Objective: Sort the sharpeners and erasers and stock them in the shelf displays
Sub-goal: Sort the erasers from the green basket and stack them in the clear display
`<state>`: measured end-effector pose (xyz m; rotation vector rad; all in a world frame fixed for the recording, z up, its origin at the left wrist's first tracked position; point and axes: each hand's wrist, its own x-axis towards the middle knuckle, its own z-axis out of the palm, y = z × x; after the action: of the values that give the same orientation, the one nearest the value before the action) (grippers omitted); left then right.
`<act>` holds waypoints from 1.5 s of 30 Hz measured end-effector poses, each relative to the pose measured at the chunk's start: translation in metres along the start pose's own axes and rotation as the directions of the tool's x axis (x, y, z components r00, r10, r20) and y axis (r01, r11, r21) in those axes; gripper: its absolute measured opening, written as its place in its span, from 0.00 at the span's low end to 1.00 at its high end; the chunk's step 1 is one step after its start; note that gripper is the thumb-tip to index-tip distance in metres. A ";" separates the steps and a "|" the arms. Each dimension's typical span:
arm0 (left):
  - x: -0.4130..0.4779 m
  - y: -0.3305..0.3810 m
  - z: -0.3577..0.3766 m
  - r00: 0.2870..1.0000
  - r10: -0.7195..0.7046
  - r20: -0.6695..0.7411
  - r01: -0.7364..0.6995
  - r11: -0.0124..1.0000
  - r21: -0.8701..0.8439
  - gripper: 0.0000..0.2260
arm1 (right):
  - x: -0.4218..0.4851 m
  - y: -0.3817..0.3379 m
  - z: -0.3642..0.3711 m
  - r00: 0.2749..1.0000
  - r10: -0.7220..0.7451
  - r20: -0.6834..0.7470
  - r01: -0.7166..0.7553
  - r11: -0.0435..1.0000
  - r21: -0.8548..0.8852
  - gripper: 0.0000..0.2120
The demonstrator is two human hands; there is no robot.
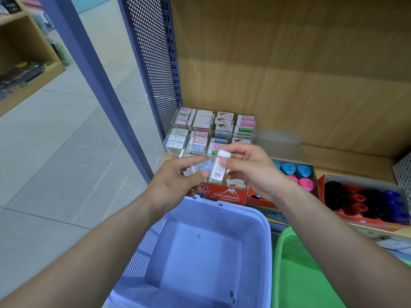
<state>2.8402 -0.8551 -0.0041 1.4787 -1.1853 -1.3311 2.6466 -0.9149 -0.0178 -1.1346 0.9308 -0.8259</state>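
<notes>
My left hand [175, 181] holds a few wrapped erasers [196, 167] between thumb and fingers. My right hand [249, 167] pinches a white eraser with a pink label [219, 166], held upright beside them. Both hands hover above an orange "Hard Eraser" box [224, 193] at the shelf's front. Behind it a clear display case [211, 130] is packed with rows of erasers. To the right sit a box of blue and pink sharpeners [298, 174] and a box of black, red and blue sharpeners [364, 201].
A blue plastic basket [262, 221] is below my hands, with a green basket [289, 274] at its right. A blue perforated panel [153, 63] bounds the wooden shelf [333, 152] on the left. Tiled floor and another shelf unit [26, 70] lie farther left.
</notes>
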 end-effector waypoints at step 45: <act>0.019 -0.010 0.005 0.999 -0.024 -0.047 0.036 0.963 0.266 0.14 | 0.013 0.038 -0.069 0.987 0.103 -0.120 -0.097 0.994 0.055 0.20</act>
<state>2.8367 -0.8705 -0.0192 1.7123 -1.3596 -1.1874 2.5910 -0.9436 -0.0681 -0.9950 1.0551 -0.8392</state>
